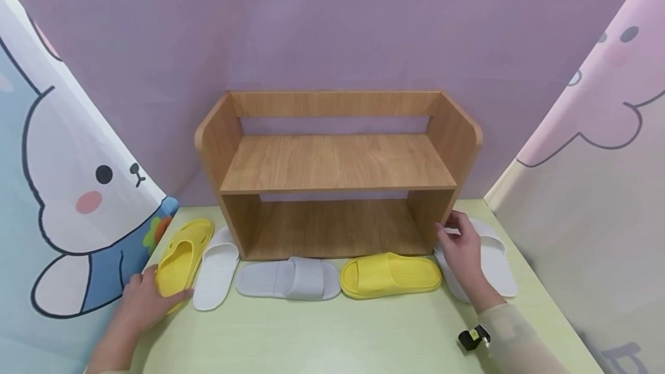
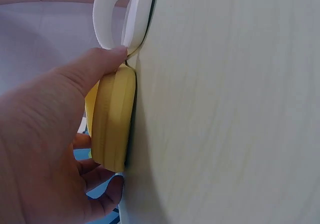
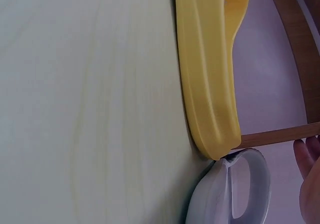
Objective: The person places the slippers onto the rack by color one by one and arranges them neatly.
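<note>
At the far left of the head view, my left hand (image 1: 140, 302) grips the heel of a yellow slipper (image 1: 194, 232). In the left wrist view, the thumb lies across one side of that slipper's heel (image 2: 115, 114), with the fingers on the other. My right hand (image 1: 463, 250) is raised beside the right side panel of a wooden two-tier shelf (image 1: 337, 163), its fingers loosely bent near the panel's front edge. Whether they touch it I cannot tell. Below and behind that hand are white slippers (image 1: 496, 261), partly hidden by it.
A white slipper (image 1: 214, 281) lies beside the left yellow one. Along the shelf's front lie a grey slipper (image 1: 306, 279) and another yellow slipper (image 1: 376, 276). Printed cloth hangs at both sides, and a purple cloth (image 1: 332, 27) behind. A small black device (image 1: 471, 338) hangs by the right wrist.
</note>
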Motion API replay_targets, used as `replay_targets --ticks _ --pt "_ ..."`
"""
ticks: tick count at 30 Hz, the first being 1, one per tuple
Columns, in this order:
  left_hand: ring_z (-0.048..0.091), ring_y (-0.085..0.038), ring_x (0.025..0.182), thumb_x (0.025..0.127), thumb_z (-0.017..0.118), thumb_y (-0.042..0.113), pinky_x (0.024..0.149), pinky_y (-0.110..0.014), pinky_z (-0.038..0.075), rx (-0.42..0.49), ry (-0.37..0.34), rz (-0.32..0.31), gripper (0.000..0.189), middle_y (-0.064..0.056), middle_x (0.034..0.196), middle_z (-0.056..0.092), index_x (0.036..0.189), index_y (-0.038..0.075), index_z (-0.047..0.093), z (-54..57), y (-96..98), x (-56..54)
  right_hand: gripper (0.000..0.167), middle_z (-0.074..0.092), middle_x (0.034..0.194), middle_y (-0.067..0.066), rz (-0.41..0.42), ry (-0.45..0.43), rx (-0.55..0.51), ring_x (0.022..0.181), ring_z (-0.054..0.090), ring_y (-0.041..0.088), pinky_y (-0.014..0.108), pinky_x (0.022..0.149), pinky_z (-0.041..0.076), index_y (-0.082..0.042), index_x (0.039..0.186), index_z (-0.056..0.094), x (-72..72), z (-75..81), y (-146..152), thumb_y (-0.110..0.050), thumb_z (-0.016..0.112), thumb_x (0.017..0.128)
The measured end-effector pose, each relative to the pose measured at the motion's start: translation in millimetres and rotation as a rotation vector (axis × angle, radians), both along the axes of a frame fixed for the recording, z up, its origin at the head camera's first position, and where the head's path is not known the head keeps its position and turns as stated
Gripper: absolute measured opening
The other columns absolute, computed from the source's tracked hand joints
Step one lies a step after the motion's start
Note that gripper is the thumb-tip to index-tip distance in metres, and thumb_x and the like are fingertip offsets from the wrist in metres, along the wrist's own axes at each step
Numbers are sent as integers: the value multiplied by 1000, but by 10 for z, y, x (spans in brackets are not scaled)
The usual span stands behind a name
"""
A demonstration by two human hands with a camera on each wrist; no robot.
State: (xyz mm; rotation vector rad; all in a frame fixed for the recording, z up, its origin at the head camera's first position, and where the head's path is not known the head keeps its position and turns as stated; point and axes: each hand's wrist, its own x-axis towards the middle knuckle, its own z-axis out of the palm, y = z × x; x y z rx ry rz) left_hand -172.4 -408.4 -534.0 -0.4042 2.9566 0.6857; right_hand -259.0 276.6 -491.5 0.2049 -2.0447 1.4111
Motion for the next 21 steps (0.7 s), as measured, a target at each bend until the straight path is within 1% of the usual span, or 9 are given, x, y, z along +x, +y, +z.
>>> replay_targets --ticks 3,7,10,15,21 --pt "38 -65 121 85 82 76 101 -81 44 3 -11 8 139 -52 136 30 159 -21 15 -19 -1 7 25 71 103 26 -13 18 7 94 66 13 8 76 55 12 120 67 -27 -49 -3 15 73 96" --pt "38 -65 122 84 80 79 102 -82 44 6 -23 14 142 -53 139 29 160 -21 15 -48 -16 -17 24 71 102 24 -36 46 23 93 64 5 7 74 54 12 118 67 -135 -201 52 16 73 95" --pt "39 -65 122 83 79 81 102 -82 44 4 -39 27 143 -53 138 30 160 -22 16 -63 -21 -38 24 72 103 21 -46 50 42 94 63 2 6 75 54 9 118 68 -207 -304 109 15 75 95" --pt "42 -65 121 84 78 81 102 -81 46 -12 -47 42 141 -52 137 32 159 -22 18 -66 0 -48 23 73 105 18 -41 38 54 96 64 2 8 77 55 8 118 67 -217 -330 145 11 75 97" --pt "44 -62 117 88 81 67 99 -79 47 -1 -30 69 127 -50 133 36 158 -21 21 -30 43 -38 20 73 106 19 -40 38 63 97 65 1 8 77 55 9 117 67 -211 -331 149 10 74 98"
